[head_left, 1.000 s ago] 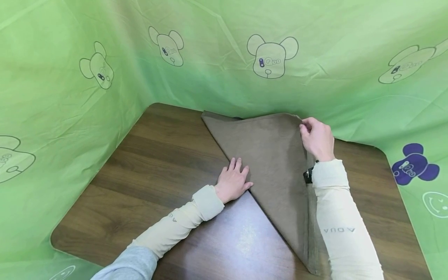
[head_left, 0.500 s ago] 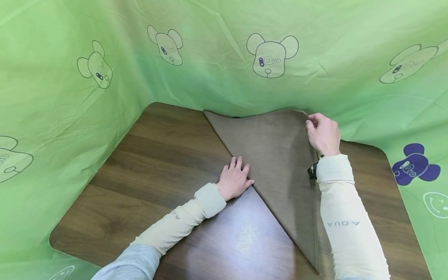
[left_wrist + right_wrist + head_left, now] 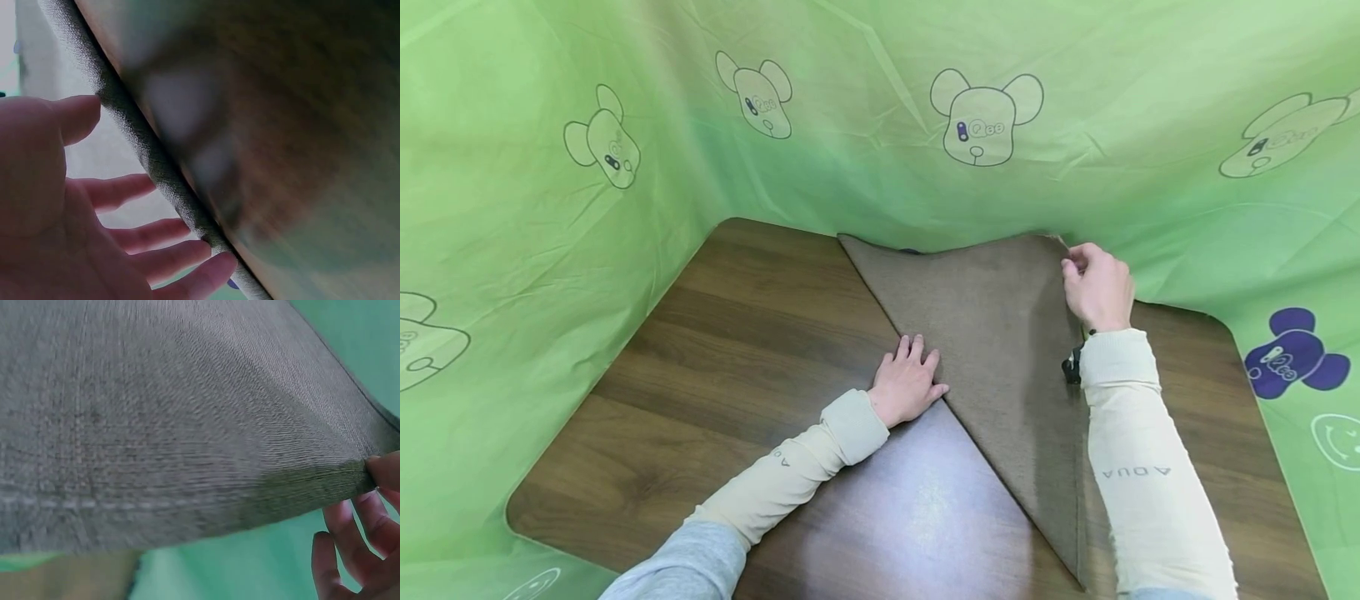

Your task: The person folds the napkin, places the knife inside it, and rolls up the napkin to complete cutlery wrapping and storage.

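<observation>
A brown cloth (image 3: 985,333), folded along a diagonal into a triangle, lies on the wooden table. My left hand (image 3: 907,383) rests on the folded edge, its fingers spread and fairly straight. In the left wrist view those fingers (image 3: 150,237) touch the rolled fold of the cloth (image 3: 137,134). At the far right corner, my right hand (image 3: 1099,287) pinches the cloth and holds that corner lifted off the table. The right wrist view shows the cloth's stitched hem (image 3: 156,515) stretching to the thumb and fingers (image 3: 350,547), which grip its corner.
The wooden table (image 3: 700,375) has rounded corners and extends left and right of the cloth. Green sheeting (image 3: 850,108) printed with cartoon bear heads hangs close around the table's back and sides. A black wrist device (image 3: 1072,367) sits at the right cuff.
My right hand has moved slightly right and away, drawing the pinched corner outward, so the upper layer covers more of the lower one along the right side. My left hand stays nearly still.
</observation>
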Demonstrator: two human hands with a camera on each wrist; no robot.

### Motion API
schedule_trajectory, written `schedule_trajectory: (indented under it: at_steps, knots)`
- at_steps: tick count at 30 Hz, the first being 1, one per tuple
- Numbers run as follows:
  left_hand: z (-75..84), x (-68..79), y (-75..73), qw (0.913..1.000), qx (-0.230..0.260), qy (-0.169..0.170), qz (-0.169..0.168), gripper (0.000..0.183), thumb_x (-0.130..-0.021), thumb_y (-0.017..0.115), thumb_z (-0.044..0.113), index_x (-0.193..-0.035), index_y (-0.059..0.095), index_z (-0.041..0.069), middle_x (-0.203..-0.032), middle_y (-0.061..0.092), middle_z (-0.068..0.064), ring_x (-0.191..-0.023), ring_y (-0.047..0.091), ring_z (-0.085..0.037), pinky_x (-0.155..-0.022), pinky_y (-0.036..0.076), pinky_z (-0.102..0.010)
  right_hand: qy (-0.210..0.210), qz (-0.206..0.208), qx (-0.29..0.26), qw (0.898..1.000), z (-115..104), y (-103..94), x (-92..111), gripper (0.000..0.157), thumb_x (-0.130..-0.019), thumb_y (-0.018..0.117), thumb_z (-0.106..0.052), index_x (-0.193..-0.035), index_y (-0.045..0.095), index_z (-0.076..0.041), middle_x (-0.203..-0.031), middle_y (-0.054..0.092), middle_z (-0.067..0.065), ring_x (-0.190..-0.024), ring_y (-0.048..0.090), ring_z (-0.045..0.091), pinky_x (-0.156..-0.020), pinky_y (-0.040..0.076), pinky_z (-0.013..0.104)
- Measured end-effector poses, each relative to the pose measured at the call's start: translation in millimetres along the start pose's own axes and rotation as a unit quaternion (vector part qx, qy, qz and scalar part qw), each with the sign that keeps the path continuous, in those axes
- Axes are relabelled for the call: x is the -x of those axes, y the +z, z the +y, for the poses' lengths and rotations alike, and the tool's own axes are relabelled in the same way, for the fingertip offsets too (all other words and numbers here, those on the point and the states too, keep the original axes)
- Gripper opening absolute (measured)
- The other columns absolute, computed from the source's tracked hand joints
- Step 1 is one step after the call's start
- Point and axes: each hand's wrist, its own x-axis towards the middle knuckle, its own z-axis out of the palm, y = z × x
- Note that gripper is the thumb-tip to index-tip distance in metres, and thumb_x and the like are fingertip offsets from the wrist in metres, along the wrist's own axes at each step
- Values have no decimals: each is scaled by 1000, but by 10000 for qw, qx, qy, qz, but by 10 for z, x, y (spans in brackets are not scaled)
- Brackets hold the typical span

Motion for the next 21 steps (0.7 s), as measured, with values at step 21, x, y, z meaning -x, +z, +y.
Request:
schedule_trajectory:
  at_steps: [21]
  knots:
    - [5,-30,5,9996,-73,2,-279,60,-96,46,56,-143,45,19,-153,36,-15,-143,33,-34,-101,43,-47,337,-1214,261,9917,546,452,118,43,-95,46,-20,-131,54,1,-130,55,28,-121,46,48,-94,40,58]
